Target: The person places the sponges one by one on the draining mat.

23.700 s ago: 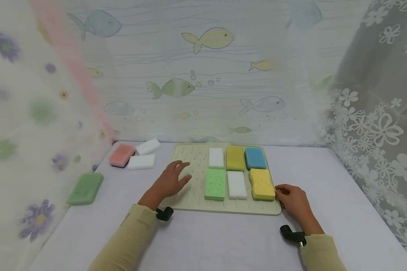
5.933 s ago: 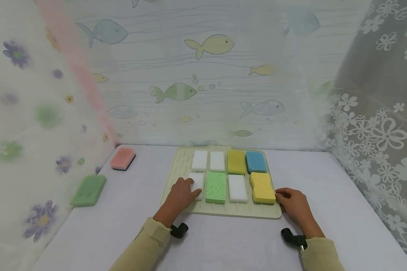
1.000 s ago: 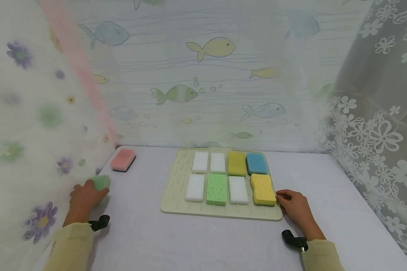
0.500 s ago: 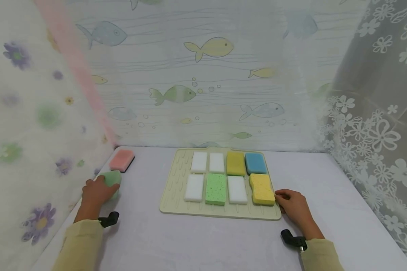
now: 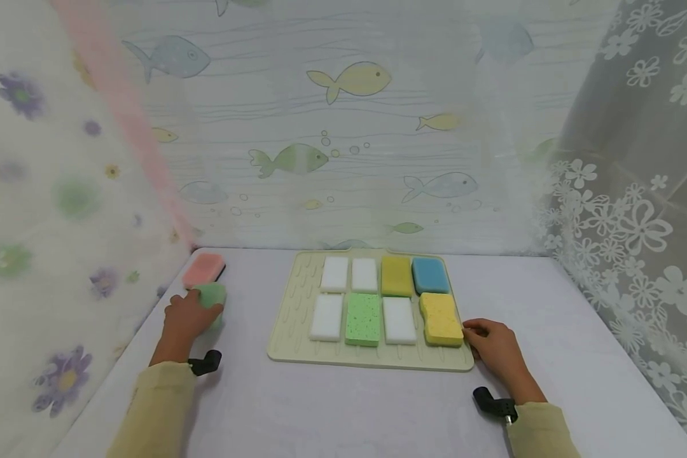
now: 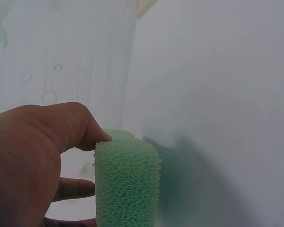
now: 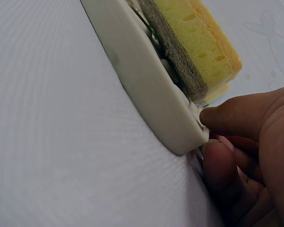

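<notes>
A pale green, open-pored sponge (image 6: 128, 184) is gripped between the thumb and fingers of my left hand (image 5: 186, 318), over the left side of the table. A shadow falls beside the sponge in the left wrist view. My right hand (image 5: 492, 343) pinches the right edge of a cream ridged drying mat (image 7: 146, 94), thumb on top and a finger below. Nearest to it on the mat lies a yellow sponge (image 7: 199, 38) with a grey scouring underside. Two rows of sponges fill the mat's middle and right, among them a speckled green sponge (image 5: 363, 320) and white sponges (image 5: 326, 317).
A pink sponge (image 5: 203, 270) with a dark base lies just behind my left hand. At the mat's back right are an olive-yellow sponge (image 5: 396, 276) and a blue sponge (image 5: 430, 275). Bare ridges show along the mat's left side. Printed curtains (image 5: 343, 127) surround the table.
Since the earliest frame, two white sponges have gone from the table's left to the mat. My left hand has since taken the green sponge and moved it right. The right hand stays put.
</notes>
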Available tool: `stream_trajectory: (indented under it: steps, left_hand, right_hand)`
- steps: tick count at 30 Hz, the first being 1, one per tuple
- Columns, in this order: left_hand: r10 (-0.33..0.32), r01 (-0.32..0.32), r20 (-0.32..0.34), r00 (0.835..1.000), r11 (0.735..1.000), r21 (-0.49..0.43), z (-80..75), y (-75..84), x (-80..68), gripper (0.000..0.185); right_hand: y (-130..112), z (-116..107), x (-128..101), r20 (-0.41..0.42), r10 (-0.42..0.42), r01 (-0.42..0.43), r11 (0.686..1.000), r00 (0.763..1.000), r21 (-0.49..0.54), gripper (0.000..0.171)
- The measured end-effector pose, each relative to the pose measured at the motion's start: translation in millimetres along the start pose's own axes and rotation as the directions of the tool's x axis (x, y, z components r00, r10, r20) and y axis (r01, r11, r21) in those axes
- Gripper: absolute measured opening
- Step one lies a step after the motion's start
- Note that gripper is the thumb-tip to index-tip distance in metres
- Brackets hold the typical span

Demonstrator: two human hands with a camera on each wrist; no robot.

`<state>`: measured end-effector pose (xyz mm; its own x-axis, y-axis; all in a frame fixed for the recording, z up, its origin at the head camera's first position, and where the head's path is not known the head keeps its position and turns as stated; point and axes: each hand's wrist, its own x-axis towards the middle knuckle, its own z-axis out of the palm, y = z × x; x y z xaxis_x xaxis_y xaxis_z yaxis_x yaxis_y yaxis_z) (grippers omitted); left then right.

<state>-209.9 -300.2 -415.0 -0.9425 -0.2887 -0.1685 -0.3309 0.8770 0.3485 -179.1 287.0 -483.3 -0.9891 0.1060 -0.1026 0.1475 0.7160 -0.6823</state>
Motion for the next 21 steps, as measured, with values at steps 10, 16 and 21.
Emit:
stream_trajectory:
  steps: [10,16,21]
  left_hand:
    - [0.005,-0.006,-0.013,1.000,0.999,-0.036,9.1,22.1,2.7,0.079]
    - [-0.002,0.000,-0.018,1.000,0.997,-0.074,10.4,35.3,3.4,0.076]
    - [0.007,-0.008,-0.018,1.000,0.997,-0.079,13.4,45.5,5.1,0.075]
  right_hand:
    - [-1,-1,0,-0.009,-0.009,0.009,1.000,1.000,-0.021,0.040]
    - [-2,-2,-1,-0.005,-0.012,0.012,1.000,1.000,-0.016,0.040]
    - [-2,-1,-1,0.001,-0.007,0.007,1.000,1.000,0.003,0.039]
